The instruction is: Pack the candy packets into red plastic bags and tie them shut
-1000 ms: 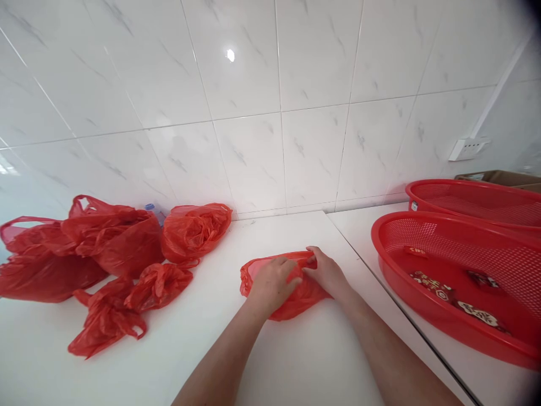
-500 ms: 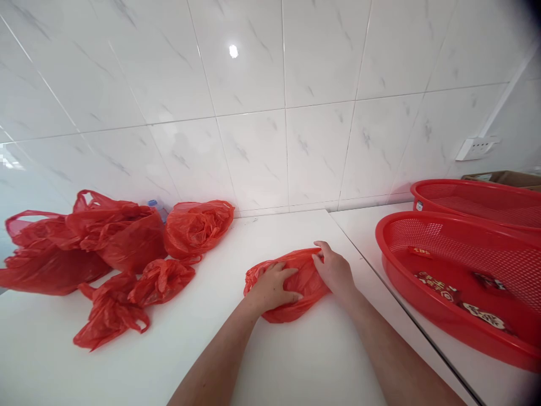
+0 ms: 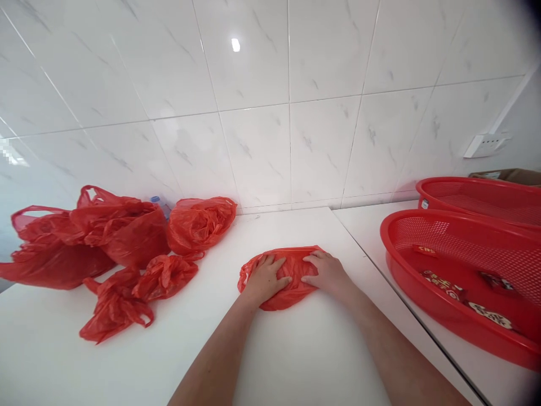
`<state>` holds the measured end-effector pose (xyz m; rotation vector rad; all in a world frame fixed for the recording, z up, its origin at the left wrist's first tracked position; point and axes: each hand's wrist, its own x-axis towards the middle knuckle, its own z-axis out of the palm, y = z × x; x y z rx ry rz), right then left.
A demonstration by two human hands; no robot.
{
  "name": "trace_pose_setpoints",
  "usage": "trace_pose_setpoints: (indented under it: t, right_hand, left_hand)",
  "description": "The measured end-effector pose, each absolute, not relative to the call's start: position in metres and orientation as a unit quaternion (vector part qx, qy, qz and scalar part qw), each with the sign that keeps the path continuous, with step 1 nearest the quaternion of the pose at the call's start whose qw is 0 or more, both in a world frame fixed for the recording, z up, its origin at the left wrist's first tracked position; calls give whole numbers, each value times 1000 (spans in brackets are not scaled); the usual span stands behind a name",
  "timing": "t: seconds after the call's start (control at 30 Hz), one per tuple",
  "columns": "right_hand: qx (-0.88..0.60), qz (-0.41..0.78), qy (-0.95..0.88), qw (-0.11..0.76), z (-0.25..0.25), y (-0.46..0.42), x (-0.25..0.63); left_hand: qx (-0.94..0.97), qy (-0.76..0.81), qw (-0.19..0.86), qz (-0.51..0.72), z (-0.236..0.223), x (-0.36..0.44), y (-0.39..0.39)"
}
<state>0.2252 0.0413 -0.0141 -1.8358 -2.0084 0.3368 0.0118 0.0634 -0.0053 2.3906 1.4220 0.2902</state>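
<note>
A red plastic bag (image 3: 296,269) lies bunched and flattened on the white table (image 3: 296,349) in front of me. My left hand (image 3: 267,280) rests on its left part, palm down with the fingers spread. On the bag's right side lies my right hand (image 3: 325,272), its fingers also apart and pressing on the plastic. Both thumbs point inward, with a strip of crumpled red film showing between them. Whether anything is inside the bag cannot be seen.
Full-looking red plastic bags (image 3: 127,231) stand at the left, with smaller crumpled red bags (image 3: 116,307) before them. A blue-capped bottle (image 3: 160,206) is partly hidden behind. At right, a red perforated basket (image 3: 406,270) holds several wrapped packets (image 3: 490,314); another red basket (image 3: 486,186) is behind it.
My right hand has moved left and down from the bag's right edge onto its top. My left hand has shifted slightly. The bag looks flatter, and the view has moved a little.
</note>
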Motion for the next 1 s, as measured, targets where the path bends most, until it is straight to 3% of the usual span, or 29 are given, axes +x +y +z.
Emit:
trace_pose_setpoints:
  t: [0.53,0.67,0.8,0.9,1.0]
  right_hand:
    - [-636,230,-721,153,6,27,234]
    - [-659,192,-693,220,4,27,231]
    - [-658,77,-674,327,3,29,227]
    - [-640,10,-689,340,3,28,223]
    - [-604,40,-724,331,1,27,217]
  left_hand:
    - [819,522,194,141,-5,8,71]
    - [828,503,167,181,3,9,67]
    - [866,435,44,242,15,16,57]
    - [891,389,6,235,17,28,44]
    - [923,331,-12,195,10,43,28]
